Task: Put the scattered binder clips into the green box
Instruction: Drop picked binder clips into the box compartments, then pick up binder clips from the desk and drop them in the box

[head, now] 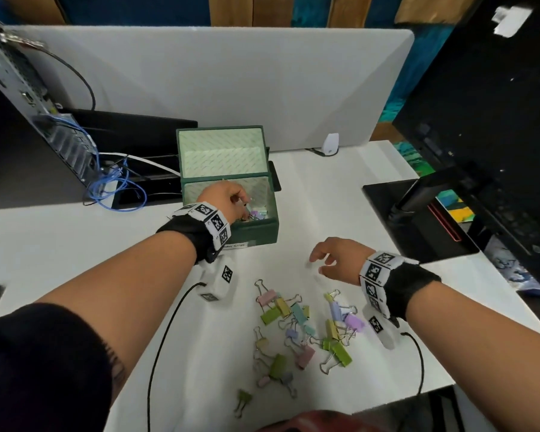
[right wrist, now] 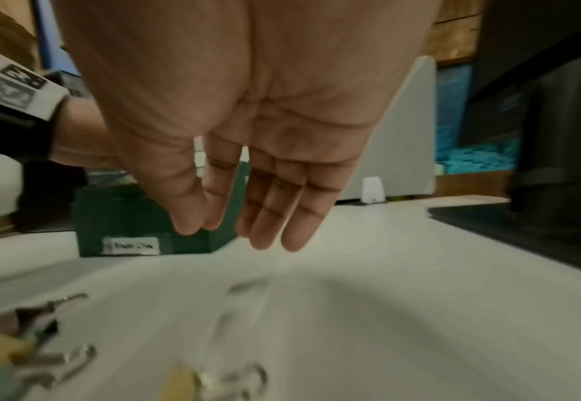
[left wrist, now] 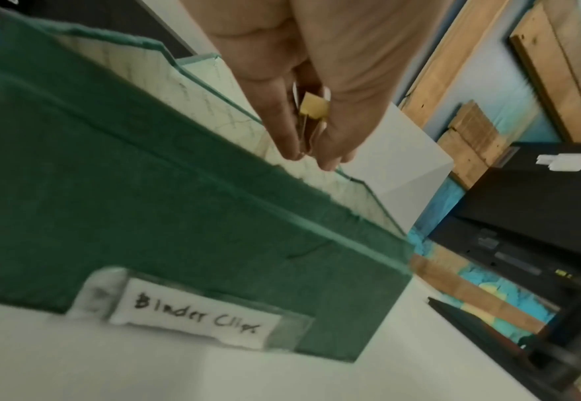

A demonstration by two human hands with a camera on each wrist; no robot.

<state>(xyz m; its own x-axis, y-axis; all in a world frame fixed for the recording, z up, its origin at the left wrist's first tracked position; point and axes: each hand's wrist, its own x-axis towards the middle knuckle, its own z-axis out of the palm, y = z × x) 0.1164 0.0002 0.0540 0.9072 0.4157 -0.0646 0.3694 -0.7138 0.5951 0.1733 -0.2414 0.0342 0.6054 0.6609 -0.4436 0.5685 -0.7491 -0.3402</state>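
The green box (head: 256,233) stands open on the white desk, its lid upright behind it, a "Binder Clips" label (left wrist: 192,316) on its front. A few clips (head: 258,214) lie inside. My left hand (head: 223,198) hovers over the box's inside and pinches a yellow binder clip (left wrist: 313,108) between its fingers (left wrist: 330,146). My right hand (head: 334,260) hangs open above the bare desk, right of the box, fingers (right wrist: 271,225) relaxed and empty. Several pastel clips (head: 306,332) lie scattered on the desk nearer to me.
A black monitor base (head: 418,219) and screen (head: 496,126) stand at the right. A computer case (head: 19,98) with blue cables (head: 116,185) is at the left. A grey partition (head: 215,82) runs along the back; a small white device (head: 330,145) sits by it.
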